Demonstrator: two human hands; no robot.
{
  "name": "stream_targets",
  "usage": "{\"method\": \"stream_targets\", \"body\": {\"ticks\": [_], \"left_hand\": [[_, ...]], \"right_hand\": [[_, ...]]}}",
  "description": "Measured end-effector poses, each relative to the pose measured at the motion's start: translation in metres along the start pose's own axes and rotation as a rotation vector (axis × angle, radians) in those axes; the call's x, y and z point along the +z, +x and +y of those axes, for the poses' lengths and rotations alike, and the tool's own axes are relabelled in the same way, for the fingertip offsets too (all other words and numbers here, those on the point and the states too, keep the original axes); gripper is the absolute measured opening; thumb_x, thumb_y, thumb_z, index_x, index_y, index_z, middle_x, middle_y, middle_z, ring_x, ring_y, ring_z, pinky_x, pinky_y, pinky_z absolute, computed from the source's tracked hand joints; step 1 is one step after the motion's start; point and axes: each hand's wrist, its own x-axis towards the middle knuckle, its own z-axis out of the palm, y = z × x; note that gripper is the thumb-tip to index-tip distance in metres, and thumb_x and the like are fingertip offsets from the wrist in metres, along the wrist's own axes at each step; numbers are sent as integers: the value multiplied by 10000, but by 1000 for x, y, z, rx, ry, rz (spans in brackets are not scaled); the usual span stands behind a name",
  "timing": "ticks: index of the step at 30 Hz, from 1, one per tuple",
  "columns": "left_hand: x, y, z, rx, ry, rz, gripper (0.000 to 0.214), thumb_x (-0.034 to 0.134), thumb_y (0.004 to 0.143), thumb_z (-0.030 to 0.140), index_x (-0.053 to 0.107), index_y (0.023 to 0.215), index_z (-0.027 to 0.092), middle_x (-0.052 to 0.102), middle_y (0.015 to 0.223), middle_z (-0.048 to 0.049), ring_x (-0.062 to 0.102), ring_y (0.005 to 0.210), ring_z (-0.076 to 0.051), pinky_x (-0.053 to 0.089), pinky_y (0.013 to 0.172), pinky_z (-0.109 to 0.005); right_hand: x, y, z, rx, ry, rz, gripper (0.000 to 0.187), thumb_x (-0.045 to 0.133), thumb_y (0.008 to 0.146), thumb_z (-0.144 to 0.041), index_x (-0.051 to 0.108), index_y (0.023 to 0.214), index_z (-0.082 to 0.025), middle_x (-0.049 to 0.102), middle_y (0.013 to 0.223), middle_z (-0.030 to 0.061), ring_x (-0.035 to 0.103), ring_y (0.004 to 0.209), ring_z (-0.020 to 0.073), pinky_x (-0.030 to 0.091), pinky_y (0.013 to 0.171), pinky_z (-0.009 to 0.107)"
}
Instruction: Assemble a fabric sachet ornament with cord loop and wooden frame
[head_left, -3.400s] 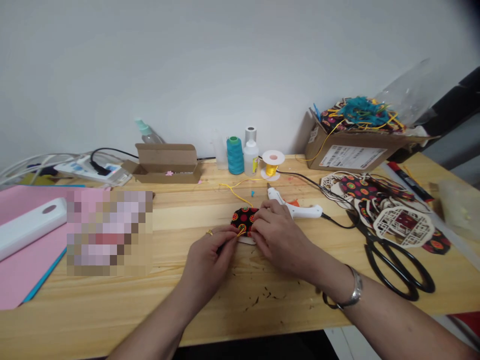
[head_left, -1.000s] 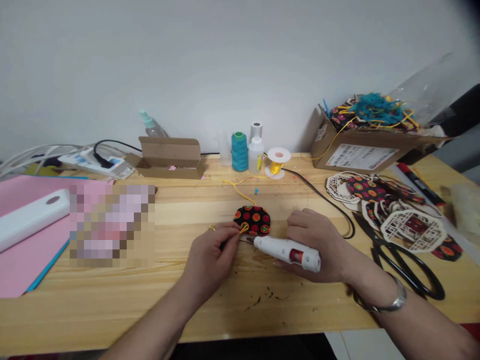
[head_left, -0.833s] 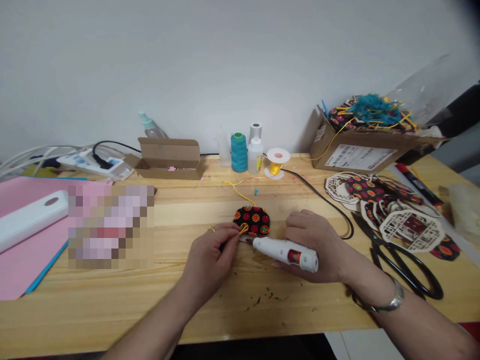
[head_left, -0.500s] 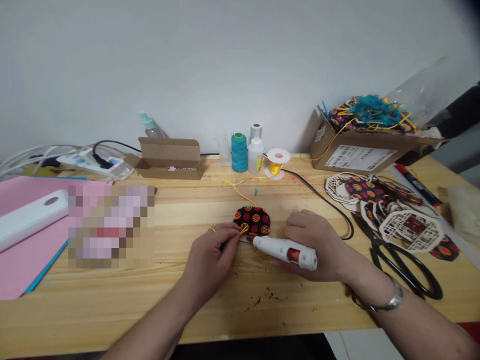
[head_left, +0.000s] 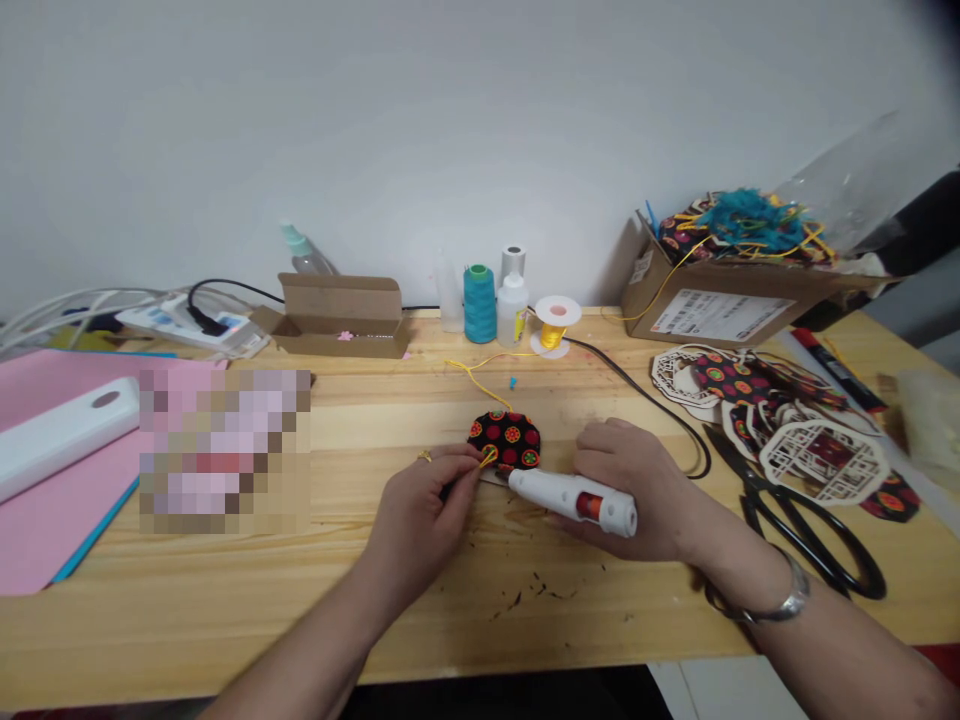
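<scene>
In the head view, the cloth [head_left: 510,438] lies on the table [head_left: 300,610] between the two hands, in front of a spool [head_left: 556,325] of yellow thread. It is black, scattered with dark red dots and round flowers in red, orange and green; its far edge is rounded, and a pale piece [head_left: 491,477] shows beneath its near edge. A yellow cord [head_left: 487,458] comes out at its near left corner, and another yellow strand [head_left: 480,384] runs from its far edge. The left hand [head_left: 426,505] has thumb and fingers pinched on the cord at that corner. The right hand [head_left: 637,490] is wrapped around a white gun [head_left: 551,494], its dark nozzle at the cloth's near edge; whether they touch is unclear. A red-orange patch shows in the gun's side.
</scene>
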Motion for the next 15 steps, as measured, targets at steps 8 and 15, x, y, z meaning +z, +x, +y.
{"method": "stream_targets", "body": {"ticks": [8, 15], "left_hand": [[0, -1, -1, -19, -5, 0, 175, 519, 825, 197, 691, 849, 170, 706, 943, -81, 659, 869, -185, 524, 791, -342], [1, -2, -2, 0, -17, 9, 170, 516, 829, 190, 685, 843, 174, 704, 939, -77, 658, 869, -180, 521, 796, -340]], "right_hand": [[0, 0, -1, -41, 0, 10, 374, 540, 746, -507, 518, 571, -178, 500, 605, 12, 408, 587, 134, 289, 577, 284], [1, 1, -1, -49, -16, 32, 355, 538, 748, -476, 514, 561, -175, 499, 597, 13, 410, 578, 131, 288, 574, 281]]}}
